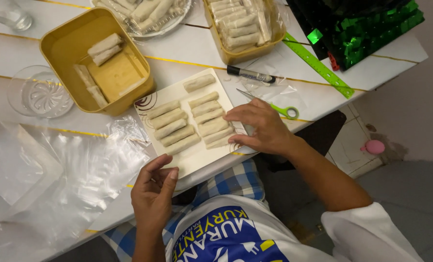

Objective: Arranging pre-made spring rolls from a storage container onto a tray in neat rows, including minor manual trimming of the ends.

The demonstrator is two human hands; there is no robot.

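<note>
Fingers point(236, 116) of your right hand point(260, 128) lie spread and flat, gripping nothing, tips pressed on the nearest pale rolled spring rolls point(211, 127), likely squaring that row. They sit on the white rectangular plate point(197, 157) under your fingertips. Left hand point(153, 191) is loosely curled, empty, at the plate's near edge, probably steadying it. Beyond the right knuckles: green-handled scissors point(282, 109), black marker point(250, 74). Past the rolls: yellow plastic tub point(66, 41). Left of your left thumb: clear plastic sheet point(80, 174).

Both hands, left point(153, 194) and right point(260, 127), steady a white plate point(197, 157) of spring rolls point(177, 127).
</note>
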